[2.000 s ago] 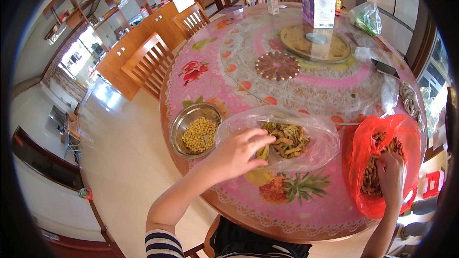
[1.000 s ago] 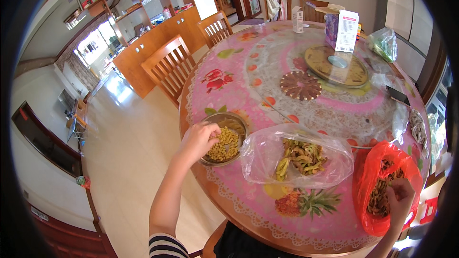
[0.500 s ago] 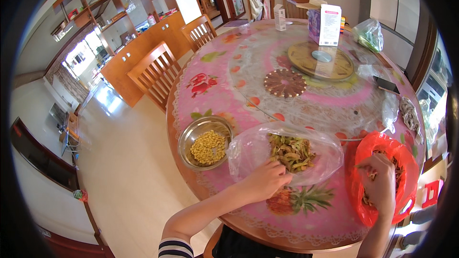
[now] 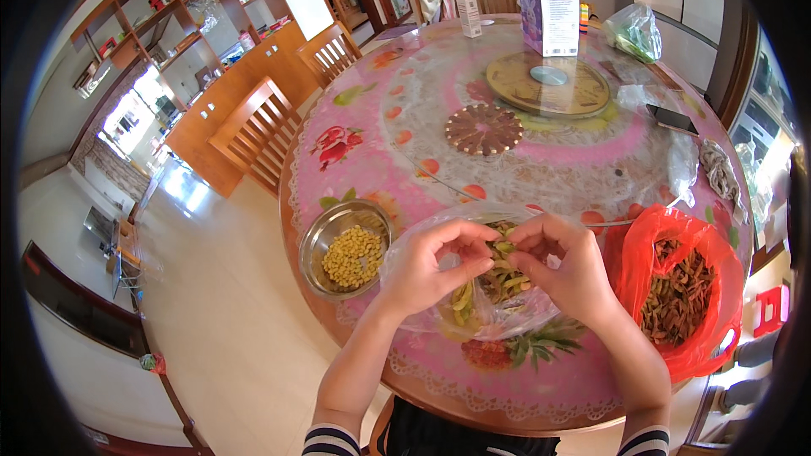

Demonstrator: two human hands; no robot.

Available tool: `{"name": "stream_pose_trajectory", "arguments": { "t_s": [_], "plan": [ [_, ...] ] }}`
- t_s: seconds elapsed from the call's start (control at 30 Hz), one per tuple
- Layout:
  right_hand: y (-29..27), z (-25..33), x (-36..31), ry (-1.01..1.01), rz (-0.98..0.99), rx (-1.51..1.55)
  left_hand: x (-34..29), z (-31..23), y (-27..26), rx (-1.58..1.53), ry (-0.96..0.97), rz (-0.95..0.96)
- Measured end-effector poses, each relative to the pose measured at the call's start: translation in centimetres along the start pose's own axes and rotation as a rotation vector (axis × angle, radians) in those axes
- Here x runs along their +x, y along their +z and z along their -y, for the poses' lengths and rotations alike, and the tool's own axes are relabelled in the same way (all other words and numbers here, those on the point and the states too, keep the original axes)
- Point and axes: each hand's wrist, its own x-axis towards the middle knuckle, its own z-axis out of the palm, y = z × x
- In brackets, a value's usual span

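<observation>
Over the clear plastic bag (image 4: 517,323), my left hand (image 4: 425,268) and my right hand (image 4: 568,266) meet, fingertips pinched on a green bean pod (image 4: 504,247) held between them. Yellowish-green pods (image 4: 462,302) lie in that bag beneath the fingers, partly hidden by my hands. To the left stands a steel bowl (image 4: 313,260) with shelled yellow beans (image 4: 353,255) in it. Right of my right forearm, an opened red plastic bag (image 4: 635,247) holds a heap of brownish pods or husks (image 4: 676,302).
The round table has a flowered cover (image 4: 334,177). Farther back are a brown round trivet (image 4: 484,128), a turntable (image 4: 515,89) with a box (image 4: 559,21) behind it, and a phone (image 4: 672,119). A grey cloth (image 4: 718,167) lies at the right edge; wooden chairs (image 4: 258,131) stand left.
My right hand has come from the red bag to the middle, meeting my left hand, which has lifted from the clear bag's near edge. A pod now shows between both hands.
</observation>
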Motion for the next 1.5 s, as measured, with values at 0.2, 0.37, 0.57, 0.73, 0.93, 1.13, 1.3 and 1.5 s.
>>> {"name": "stream_pose_trajectory", "arguments": {
  "t_s": [0.2, 0.37, 0.57, 0.73, 0.93, 1.13, 1.3, 1.5],
  "plan": [
    [0.5, -1.2, 0.0, 0.146, 0.104, 0.298, -0.6, 1.6, 1.1, -0.298, -0.001, -0.078],
    [0.7, -1.9, -0.1, 0.301, 0.183, 0.492, -1.1, 2.7, 0.9, -0.396, -0.115, -0.070],
    [0.7, -2.1, -0.2, 0.366, 0.205, 0.558, -0.7, 2.9, 1.1, -0.541, 0.037, -0.013],
    [1.0, -2.3, -0.4, 0.012, 0.038, 0.044, -0.9, 2.6, 1.2, -0.290, 0.017, -0.151],
    [0.9, -2.4, -0.4, -0.148, -0.007, -0.059, -1.3, 2.3, 1.6, -0.116, 0.021, -0.200],
    [0.8, -2.5, -0.4, -0.164, -0.004, -0.057, -1.2, 2.6, 1.9, -0.034, 0.063, -0.237],
    [0.8, -2.9, -0.4, -0.174, 0.003, -0.040, -1.3, 2.6, 2.0, 0.037, 0.063, -0.243],
    [1.2, -3.0, -0.6, -0.349, -0.050, -0.189, -1.1, 2.6, 2.0, 0.231, 0.238, -0.273]
  ]
}}
